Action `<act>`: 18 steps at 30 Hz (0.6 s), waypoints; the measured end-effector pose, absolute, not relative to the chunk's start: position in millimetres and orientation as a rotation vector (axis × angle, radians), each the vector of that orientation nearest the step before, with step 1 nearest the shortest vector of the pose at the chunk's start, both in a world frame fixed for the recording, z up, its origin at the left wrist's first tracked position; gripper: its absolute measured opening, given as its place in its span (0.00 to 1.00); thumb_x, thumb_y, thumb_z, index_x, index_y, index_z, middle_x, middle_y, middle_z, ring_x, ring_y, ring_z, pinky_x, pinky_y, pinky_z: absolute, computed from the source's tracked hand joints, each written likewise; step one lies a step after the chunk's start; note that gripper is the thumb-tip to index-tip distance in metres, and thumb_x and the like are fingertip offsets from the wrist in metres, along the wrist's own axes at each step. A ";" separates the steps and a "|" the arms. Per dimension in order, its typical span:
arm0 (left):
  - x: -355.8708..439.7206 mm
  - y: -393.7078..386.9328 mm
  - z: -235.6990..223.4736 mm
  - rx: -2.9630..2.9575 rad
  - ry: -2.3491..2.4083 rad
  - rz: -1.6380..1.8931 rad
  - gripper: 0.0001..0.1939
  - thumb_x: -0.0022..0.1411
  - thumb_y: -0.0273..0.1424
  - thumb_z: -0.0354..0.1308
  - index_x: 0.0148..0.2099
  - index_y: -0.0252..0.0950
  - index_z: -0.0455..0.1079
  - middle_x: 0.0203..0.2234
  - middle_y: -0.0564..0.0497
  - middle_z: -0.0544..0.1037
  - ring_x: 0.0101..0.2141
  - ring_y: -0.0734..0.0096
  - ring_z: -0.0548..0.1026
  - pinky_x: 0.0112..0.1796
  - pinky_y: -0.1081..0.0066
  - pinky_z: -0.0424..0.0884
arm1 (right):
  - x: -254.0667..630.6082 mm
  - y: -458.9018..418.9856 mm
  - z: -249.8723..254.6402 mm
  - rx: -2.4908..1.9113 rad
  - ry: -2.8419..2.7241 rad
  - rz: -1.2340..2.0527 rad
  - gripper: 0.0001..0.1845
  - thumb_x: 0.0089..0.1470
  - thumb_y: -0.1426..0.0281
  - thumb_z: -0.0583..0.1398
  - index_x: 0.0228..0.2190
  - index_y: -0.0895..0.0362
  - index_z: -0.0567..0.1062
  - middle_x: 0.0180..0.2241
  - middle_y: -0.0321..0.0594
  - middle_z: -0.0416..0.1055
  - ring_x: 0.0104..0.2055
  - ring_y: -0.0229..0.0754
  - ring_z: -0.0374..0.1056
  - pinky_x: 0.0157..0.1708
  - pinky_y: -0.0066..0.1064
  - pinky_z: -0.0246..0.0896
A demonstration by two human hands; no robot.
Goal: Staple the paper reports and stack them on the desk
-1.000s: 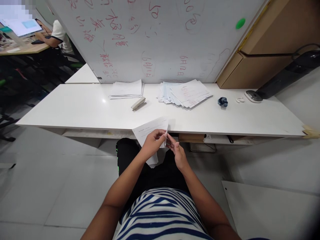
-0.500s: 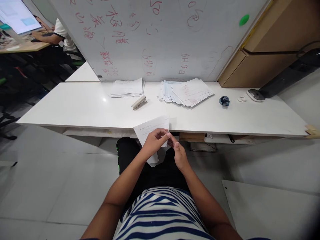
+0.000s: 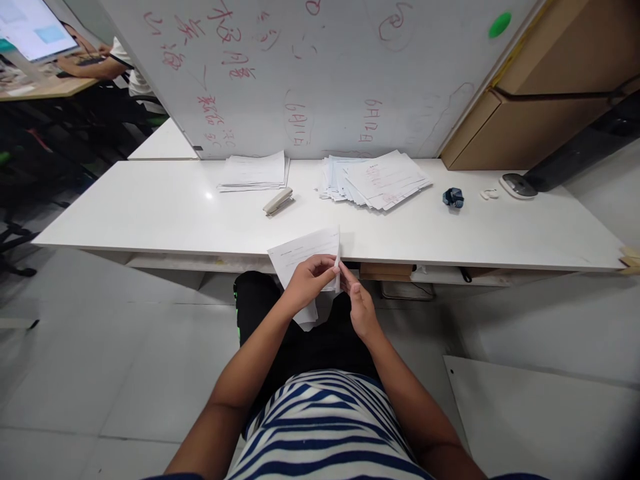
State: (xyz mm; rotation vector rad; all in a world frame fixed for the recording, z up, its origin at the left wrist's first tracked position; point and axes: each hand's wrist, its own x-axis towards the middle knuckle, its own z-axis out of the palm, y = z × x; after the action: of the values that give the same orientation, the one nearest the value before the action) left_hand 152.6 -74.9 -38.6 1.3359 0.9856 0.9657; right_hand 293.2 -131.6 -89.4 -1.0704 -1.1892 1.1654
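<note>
Printed paper sheets (image 3: 305, 247) stand tilted over my lap at the desk's front edge. My left hand (image 3: 311, 283) is closed on their right side, thumb and fingers pinching the paper. Against that right edge lies my right hand (image 3: 361, 307), its fingers stretched out and its thumb raised; part of the fingers is behind the paper. A lower corner of paper (image 3: 307, 313) shows beneath my left hand. Beyond the sheets, a pale stapler (image 3: 279, 201) rests on the white desk (image 3: 175, 213).
A neat paper stack (image 3: 255, 171) and a fanned paper pile (image 3: 387, 179) lie before the whiteboard (image 3: 330, 80). Rightward are a dark blue strap-like item (image 3: 453, 197), small white earphones (image 3: 489, 194) and cardboard boxes (image 3: 525, 130). Another person's arm (image 3: 93, 69) is at the far left.
The right edge of the sheets has turned a little, showing more of the folded or stacked side. My right fingers have shifted slightly away from my left hand. The camera view moved slightly.
</note>
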 end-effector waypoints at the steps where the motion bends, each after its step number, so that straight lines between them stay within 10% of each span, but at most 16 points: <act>1: 152.2 -74.6 -38.7 1.341 0.983 0.965 0.12 0.57 0.37 0.62 0.39 0.35 0.73 0.47 0.45 0.75 0.45 0.65 0.74 0.47 0.64 0.69 | 293.2 -131.6 -89.1 -1.077 -1.185 1.171 0.30 0.62 0.49 0.45 0.59 0.49 0.64 0.62 0.35 0.58 0.65 0.48 0.53 0.64 0.47 0.47; 18: 153.5 -79.4 -34.4 1.436 1.018 1.043 0.11 0.58 0.35 0.62 0.42 0.36 0.73 0.44 0.46 0.74 0.42 0.68 0.74 0.47 0.65 0.70 | 289.1 -133.4 -77.1 -1.079 -1.213 1.104 0.28 0.62 0.52 0.49 0.59 0.49 0.65 0.62 0.35 0.59 0.65 0.47 0.52 0.65 0.43 0.45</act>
State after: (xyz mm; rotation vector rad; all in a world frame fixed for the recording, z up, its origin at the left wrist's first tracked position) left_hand 153.5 -79.4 -34.4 1.4361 1.0181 1.0434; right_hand 289.1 -133.4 -77.1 -1.0792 -1.2130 1.1039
